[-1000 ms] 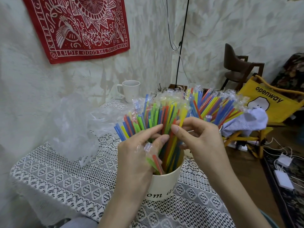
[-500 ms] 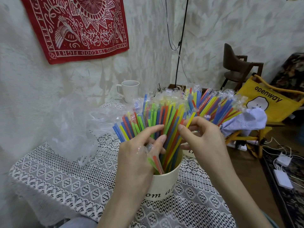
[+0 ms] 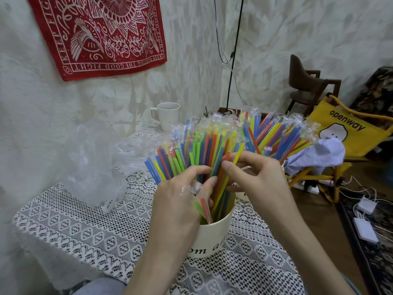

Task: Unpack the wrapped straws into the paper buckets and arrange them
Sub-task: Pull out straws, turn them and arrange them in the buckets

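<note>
Coloured straws (image 3: 204,154) fanned in paper bucket (image 3: 214,233); both hands' fingers (image 3: 228,165) pinching straws.

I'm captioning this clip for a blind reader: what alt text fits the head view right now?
Two hands sort colourful wrapped straws standing fanned in a cream paper bucket on a lace tablecloth. The left hand grips a few straws with crumpled wrapper; the right hand pinches others. Behind are a white mug and clear plastic.

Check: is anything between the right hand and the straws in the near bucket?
Nothing visible. The right hand already pinches straws standing in the bucket; the left hand grips a wrapped pair beside it, not between.
</note>
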